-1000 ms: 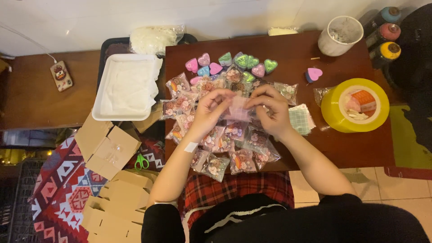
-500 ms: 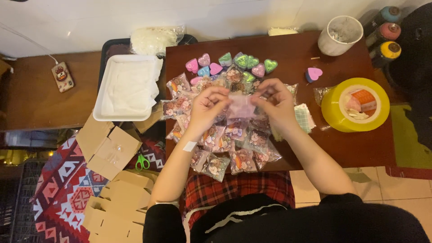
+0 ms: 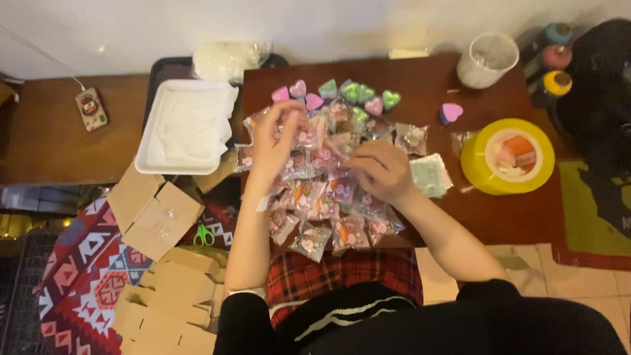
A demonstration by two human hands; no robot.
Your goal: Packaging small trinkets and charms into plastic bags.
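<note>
packets (image 3: 315, 197) on table (image 3: 513, 217); tray (image 3: 187, 128) left; tape roll (image 3: 507, 156) right

Warm, dim indoor light falls on my table (image 3: 499, 217) from above; the white wall (image 3: 328, 26) glows brightest. My left hand (image 3: 279, 141) and right hand (image 3: 381, 171) smear with motion blur. The floor corners sink into shadow, soft and grainy.

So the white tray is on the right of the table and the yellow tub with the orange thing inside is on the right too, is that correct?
Not quite. In the head view the white tray sits to the left of the dark table, beside its left edge. The yellow tub with the orange thing inside is indeed on the right.
</note>
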